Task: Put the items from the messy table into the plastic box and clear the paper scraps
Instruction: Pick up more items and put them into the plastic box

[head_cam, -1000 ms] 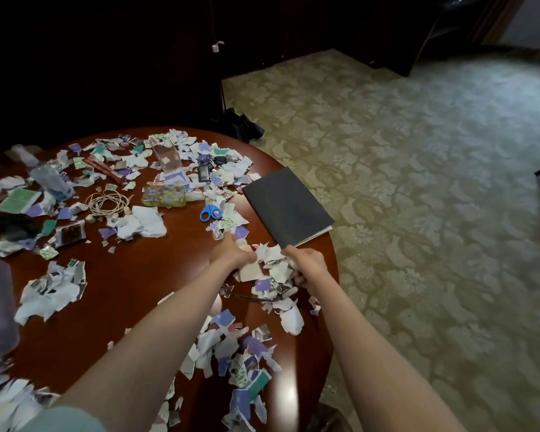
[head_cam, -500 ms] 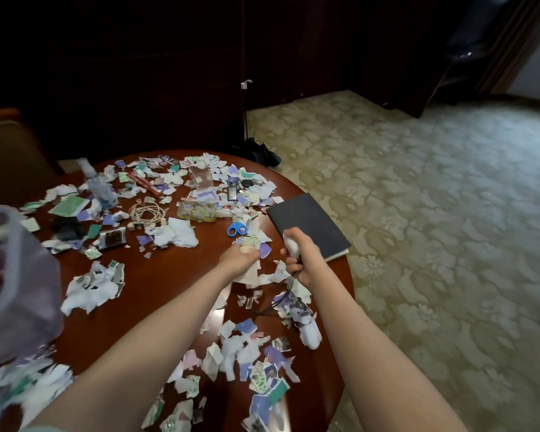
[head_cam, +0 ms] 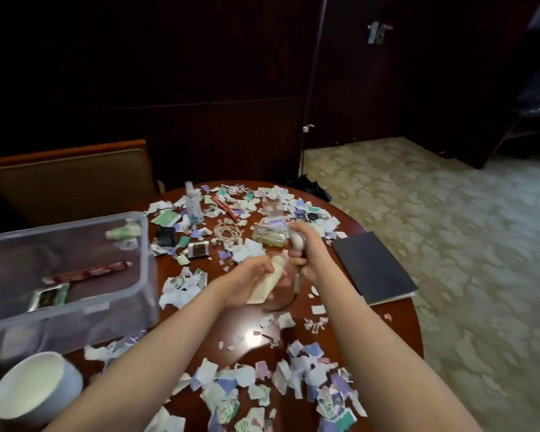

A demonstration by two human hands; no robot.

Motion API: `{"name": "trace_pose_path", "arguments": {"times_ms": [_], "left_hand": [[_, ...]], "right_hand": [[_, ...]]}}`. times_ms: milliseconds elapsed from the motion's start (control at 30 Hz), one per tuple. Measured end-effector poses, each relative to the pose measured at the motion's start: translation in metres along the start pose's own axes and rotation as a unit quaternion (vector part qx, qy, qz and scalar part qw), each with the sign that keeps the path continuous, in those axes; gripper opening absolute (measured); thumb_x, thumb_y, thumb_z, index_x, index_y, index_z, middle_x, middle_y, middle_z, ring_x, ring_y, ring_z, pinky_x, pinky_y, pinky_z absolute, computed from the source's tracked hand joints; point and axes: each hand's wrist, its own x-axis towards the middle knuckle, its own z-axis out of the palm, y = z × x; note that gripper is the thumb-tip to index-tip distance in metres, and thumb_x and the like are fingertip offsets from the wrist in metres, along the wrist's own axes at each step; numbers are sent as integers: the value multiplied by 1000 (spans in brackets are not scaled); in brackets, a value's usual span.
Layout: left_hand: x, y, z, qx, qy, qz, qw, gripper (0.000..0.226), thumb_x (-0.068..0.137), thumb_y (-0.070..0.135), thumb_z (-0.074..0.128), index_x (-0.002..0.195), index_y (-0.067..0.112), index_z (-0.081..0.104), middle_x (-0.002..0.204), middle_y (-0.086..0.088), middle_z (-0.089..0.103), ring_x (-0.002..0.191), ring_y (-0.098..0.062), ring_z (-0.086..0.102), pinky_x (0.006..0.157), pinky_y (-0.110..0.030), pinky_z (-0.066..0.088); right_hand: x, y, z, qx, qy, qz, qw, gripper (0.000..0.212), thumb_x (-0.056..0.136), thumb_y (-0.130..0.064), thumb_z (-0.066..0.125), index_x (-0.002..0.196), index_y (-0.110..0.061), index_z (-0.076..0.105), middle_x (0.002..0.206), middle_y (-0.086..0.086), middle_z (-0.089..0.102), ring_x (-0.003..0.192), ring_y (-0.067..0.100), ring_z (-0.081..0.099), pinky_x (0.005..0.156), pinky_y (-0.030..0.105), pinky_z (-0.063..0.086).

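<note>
Two hands work above the table (head_cam: 371,338): left hand (head_cam: 247,275) grips a cream tube (head_cam: 271,277); right hand (head_cam: 310,249) clasps a white rounded object (head_cam: 296,240); plastic box (head_cam: 147,260) stands left.

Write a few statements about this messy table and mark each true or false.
1. The left hand grips a cream tube. True.
2. The right hand is empty. False: it grips a white rounded object.
3. The plastic box is empty. False: a red-and-white tube lies in it.
4. The dark notebook lies right of both hands. True.
5. The spray bottle lies in the box. False: it stands on the table beyond it.
</note>
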Motion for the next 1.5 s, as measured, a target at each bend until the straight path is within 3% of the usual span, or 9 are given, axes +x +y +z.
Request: {"name": "trace_pose_path", "arguments": {"times_ms": [167, 300, 567, 700, 933, 1100, 1233, 1400, 1500], "left_hand": [[-51, 10, -28, 22, -92, -44, 995, 47, 53, 28, 69, 90, 7, 49, 71, -5, 68, 40, -10, 53, 34, -10, 33], [-86, 21, -62, -21, -98, 14, 995, 71, 35, 26, 83, 93, 8, 46, 67, -5, 59, 40, -12, 54, 34, -14, 40], [-158, 51, -125, -58, 107, 139, 983, 22, 73, 20, 41, 91, 8, 48, 61, -3, 52, 42, -13, 46, 39, -13, 33], [-187, 57, -149, -77, 165, 169, 969, 23, 87, 20, 33, 89, 8, 52, 63, -6, 55, 43, -13, 51, 39, -15, 42], [-226, 56, -190, -92, 280, 199, 935, 24, 89, 15, 34, 85, 6, 56, 56, -4, 58, 43, -13, 54, 44, -17, 46], [-245, 53, -219, -47, 355, 175, 917, 13, 84, 17, 44, 77, 10, 53, 61, -4, 52, 58, -15, 46, 58, -27, 40], [-255, 55, -239, 69, 441, 112, 888, 9, 82, 20, 52, 83, 12, 48, 74, -6, 47, 63, -16, 46, 56, -26, 38], [-265, 57, -255, 215, 485, 36, 847, 13, 85, 22, 52, 94, 14, 48, 80, -4, 51, 70, -17, 49, 61, -27, 37], [-268, 56, -265, 279, 481, 7, 831, 19, 83, 25, 53, 97, 12, 51, 83, -4, 51, 73, -15, 46, 65, -29, 36]], "right_hand": [[4, 0, 44, -23, -19, -23, 999, 9, 88, -18, 54, 86, -13, 48, 64, 1, 38, 27, 2, 27, 27, 10, 18], [6, 4, 76, -84, -29, -42, 995, 9, 88, -19, 56, 91, -16, 49, 67, 1, 35, 34, 4, 27, 29, 11, 18], [-5, 52, 157, -307, -135, -68, 940, 27, 87, -29, 64, 108, -15, 56, 68, -1, 48, 47, 7, 40, 35, 16, 28], [-10, 69, 200, -321, -222, -19, 920, 2, 91, -24, 57, 92, -24, 59, 73, -1, 54, 57, 8, 48, 39, 15, 37], [-1, 102, 255, -296, -303, 77, 902, 45, 88, -1, 43, 132, -7, 45, 122, 20, 49, 90, 23, 53, 46, 19, 49], [-1, 122, 289, -339, -329, 98, 876, 15, 93, -1, 49, 105, -9, 54, 95, 11, 55, 82, 18, 56, 55, 21, 54], [9, 154, 319, -435, -309, 78, 842, 34, 92, -4, 52, 125, -7, 48, 120, 19, 55, 103, 28, 57, 77, 34, 56], [11, 188, 352, -535, -274, 82, 795, 13, 93, 3, 41, 94, -5, 50, 73, 6, 45, 64, 12, 44, 58, 23, 42], [19, 211, 370, -594, -299, 70, 744, 31, 90, 9, 41, 67, -12, 43, 67, 5, 37, 57, 13, 35, 56, 24, 34]]}}
